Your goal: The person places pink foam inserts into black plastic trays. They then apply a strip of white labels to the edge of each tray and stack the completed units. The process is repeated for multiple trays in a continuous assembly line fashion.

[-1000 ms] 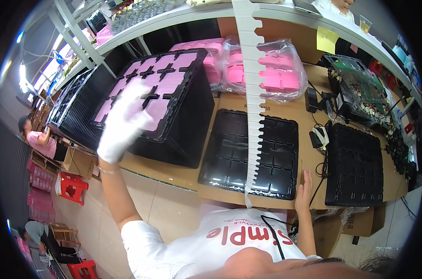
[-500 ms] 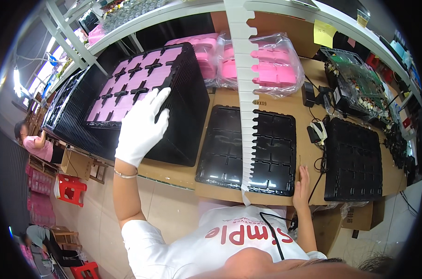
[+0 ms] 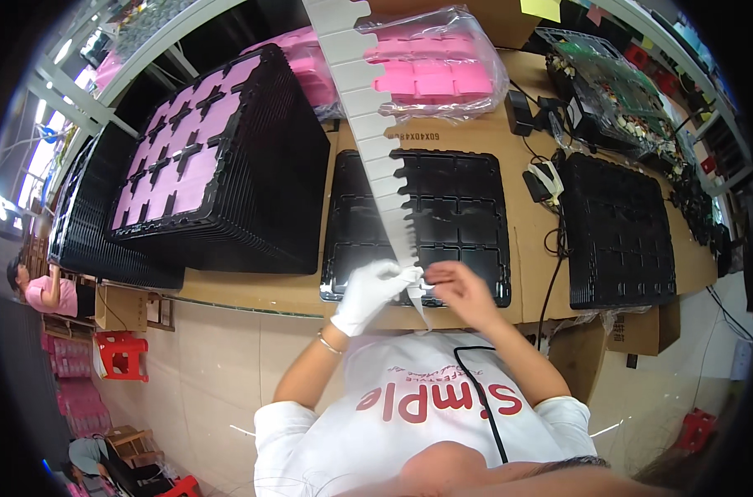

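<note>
My left hand (image 3: 375, 291), in a white glove, is over the front of a black compartment tray (image 3: 466, 178). Its fingertips pinch together on a long white notched strip (image 3: 364, 91) that comes down from above, its tip dangling below the hand. A small white bit (image 3: 424, 286) shows between my hands; what it is cannot be made out. My bare right hand (image 3: 463, 291) reaches to the same spot from the right, fingers pointing left at the strip. Motion smears those fingers, so their grip is unclear.
To the left rises a tall stack of black trays (image 3: 268, 174), with pink pads (image 3: 177, 153) in the top one. Bagged pink foam (image 3: 434, 70) lies behind. On the right are another black tray stack (image 3: 617, 236), cables and circuit boards (image 3: 633, 99). Two people are at the far left.
My left hand has left the tall stack and come right and down to the strip. My right hand has moved from the tray's right edge toward it. The view has shifted.
</note>
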The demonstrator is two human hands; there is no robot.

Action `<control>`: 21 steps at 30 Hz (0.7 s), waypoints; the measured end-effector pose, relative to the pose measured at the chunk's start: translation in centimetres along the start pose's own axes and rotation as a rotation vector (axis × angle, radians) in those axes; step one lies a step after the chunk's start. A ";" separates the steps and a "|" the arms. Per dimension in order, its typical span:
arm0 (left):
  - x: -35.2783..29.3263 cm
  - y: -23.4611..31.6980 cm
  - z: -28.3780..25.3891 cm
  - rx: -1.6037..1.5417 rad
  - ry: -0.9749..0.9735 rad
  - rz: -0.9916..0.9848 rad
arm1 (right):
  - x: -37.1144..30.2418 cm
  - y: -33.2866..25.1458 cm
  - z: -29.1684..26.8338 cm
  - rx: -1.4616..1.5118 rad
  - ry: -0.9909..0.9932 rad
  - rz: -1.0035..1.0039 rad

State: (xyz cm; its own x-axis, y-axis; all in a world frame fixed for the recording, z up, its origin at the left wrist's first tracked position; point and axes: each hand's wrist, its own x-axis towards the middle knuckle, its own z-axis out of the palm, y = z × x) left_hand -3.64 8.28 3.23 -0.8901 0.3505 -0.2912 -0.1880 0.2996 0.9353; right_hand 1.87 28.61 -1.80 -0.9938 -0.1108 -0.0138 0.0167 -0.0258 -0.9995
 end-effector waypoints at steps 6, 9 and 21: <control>-0.1 -0.6 0.1 -0.283 0.133 -0.007 | 1.4 1.3 3.4 0.109 0.071 0.140; 0.4 0.1 -1.0 -0.324 0.186 -0.049 | 2.5 -1.2 3.9 -0.019 0.085 0.124; 2.4 -5.9 -5.0 -0.286 0.642 0.025 | 22.0 1.6 2.7 -0.404 0.006 -0.360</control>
State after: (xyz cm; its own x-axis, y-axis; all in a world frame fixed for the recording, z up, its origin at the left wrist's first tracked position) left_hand -6.73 2.91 -2.00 -0.9482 -0.2652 -0.1751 -0.1874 0.0219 0.9820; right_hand -19.61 23.43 -3.67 -0.9294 -0.1595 0.3329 -0.3678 0.3229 -0.8721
